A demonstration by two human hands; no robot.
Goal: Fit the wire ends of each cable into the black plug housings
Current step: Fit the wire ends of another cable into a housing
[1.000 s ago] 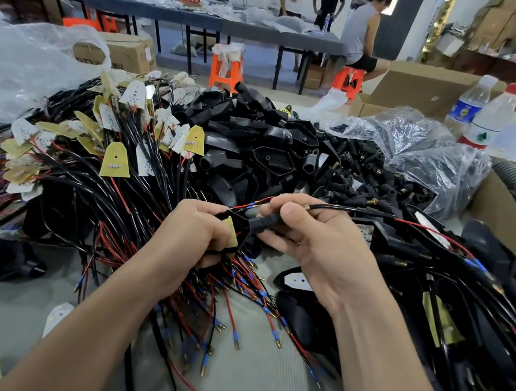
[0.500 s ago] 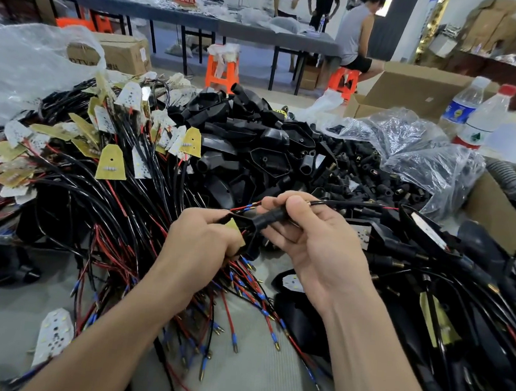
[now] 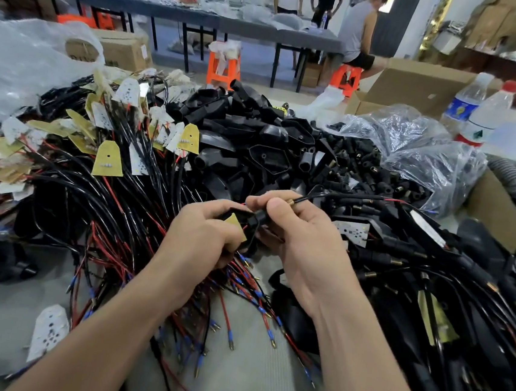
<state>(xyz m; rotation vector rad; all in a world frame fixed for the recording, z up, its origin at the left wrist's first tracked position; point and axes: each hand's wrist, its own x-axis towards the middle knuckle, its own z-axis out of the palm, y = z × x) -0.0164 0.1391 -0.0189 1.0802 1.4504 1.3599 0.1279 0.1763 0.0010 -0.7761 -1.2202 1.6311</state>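
Observation:
My left hand (image 3: 202, 234) grips a black plug housing (image 3: 238, 220) with a small yellow board showing in it. My right hand (image 3: 303, 231) pinches a black cable end (image 3: 261, 217) against that housing, its brass tip (image 3: 298, 201) poking out past my thumb. The cable (image 3: 344, 197) runs off to the right, with a red wire showing farther along. Most of the housing is hidden by my fingers. A heap of loose black housings (image 3: 274, 146) lies behind my hands.
Black cables with red and blue wire ends (image 3: 235, 291) and yellow and white boards (image 3: 109, 159) cover the table's left and centre. Finished cables (image 3: 431, 275) pile up at right. Clear plastic bags (image 3: 418, 151), two bottles (image 3: 478, 115) and cardboard boxes (image 3: 412, 84) stand behind. People sit in the background.
My hands have closed together; the cable end in my right hand has moved left, up against the housing in my left hand. The view has shifted slightly.

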